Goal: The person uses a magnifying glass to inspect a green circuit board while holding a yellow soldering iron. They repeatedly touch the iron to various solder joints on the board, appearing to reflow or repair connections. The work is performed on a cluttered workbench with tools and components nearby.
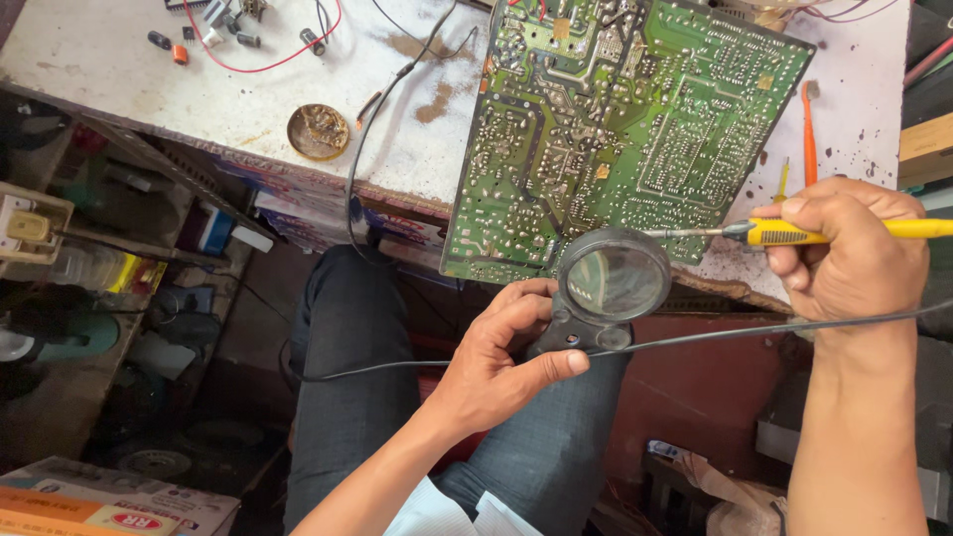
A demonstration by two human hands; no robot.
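Your left hand point(496, 362) holding the magnifier point(608, 288) over the circuit board's point(635, 129) near edge, your right hand point(854, 253) to its right pointing the soldering iron point(794, 232) leftward at the board, the board lying on the workbench point(119, 60), the round tin point(318, 131) sitting left of it.

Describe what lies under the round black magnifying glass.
Through the round black magnifying glass, the green circuit board's lower edge shows, blurred. Its solder points there cannot be made out; the left hand covers the handle.

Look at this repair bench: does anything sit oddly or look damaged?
The green circuit board lies tilted, its lower edge jutting past the worktop edge over the person's lap. The white worktop is stained brown, its front edge chipped.
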